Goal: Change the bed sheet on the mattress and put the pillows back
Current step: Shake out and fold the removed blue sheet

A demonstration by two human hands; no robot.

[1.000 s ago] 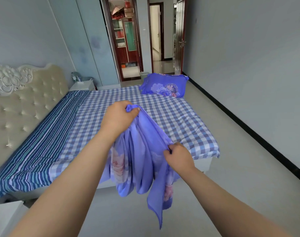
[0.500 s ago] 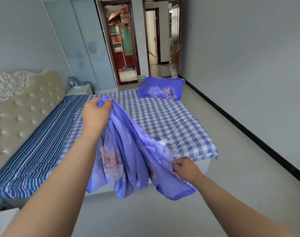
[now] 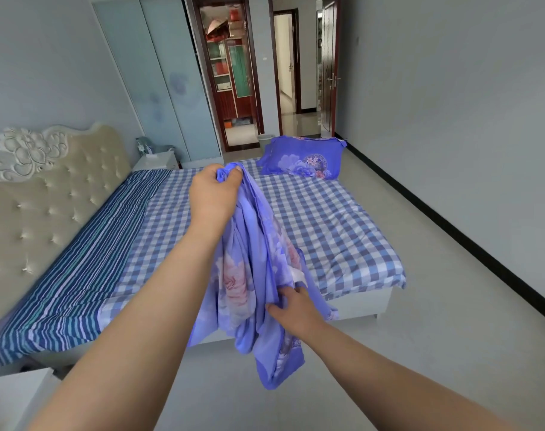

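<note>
1. Two hands hold one bunched purple floral sheet (image 3: 249, 275) in the air over the near side of the bed (image 3: 311, 219).
2. The left hand (image 3: 213, 194) is raised, its fingers curled round a gathered top edge of the sheet, pinching it.
3. The right hand (image 3: 291, 309) is lower, its fingers curled into the hanging folds and gripping them.
4. The sheet hangs down between the two hands, its lowest tail dangling in front of the bed frame, above the floor (image 3: 420, 353).
5. The mattress carries a blue-and-white checked sheet (image 3: 342, 231), with a dark striped cloth (image 3: 78, 269) along the side by the padded headboard (image 3: 47, 206).
6. One purple floral pillow (image 3: 305, 160) lies on the far corner of the bed, well apart from the hands.
7. A white nightstand (image 3: 156, 160) stands beyond the headboard.
</note>
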